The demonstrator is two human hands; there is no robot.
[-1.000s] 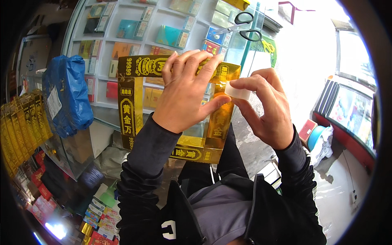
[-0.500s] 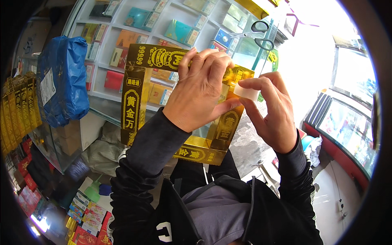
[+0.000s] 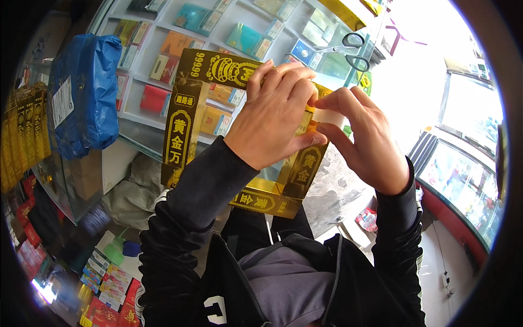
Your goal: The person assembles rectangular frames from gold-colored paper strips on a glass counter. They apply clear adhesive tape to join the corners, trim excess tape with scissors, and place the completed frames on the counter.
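A rectangular frame of folded gold card (image 3: 177,131) with yellow printing is held up in front of me. My left hand (image 3: 275,114) is closed around its upper right part, fingers over the top bar and thumb low on the right bar. At the upper right corner, my right hand (image 3: 370,139) pinches a small whitish, translucent piece (image 3: 330,116) that looks like tape. Its thumb and forefinger press close to the card and to my left fingertips. How much of the piece touches the card is hidden by the fingers.
Behind the frame is a glass display case with several small boxes (image 3: 155,98). Black-handled scissors (image 3: 348,52) lie on its glass top. A blue wrapped parcel (image 3: 87,92) and folded gold strips (image 3: 24,136) are at left. Red boxes (image 3: 109,313) sit low at left.
My right thumb and forefinger have moved in against the frame's corner, and the whitish piece is now mostly covered. My left hand keeps its hold; the whole view has shifted slightly.
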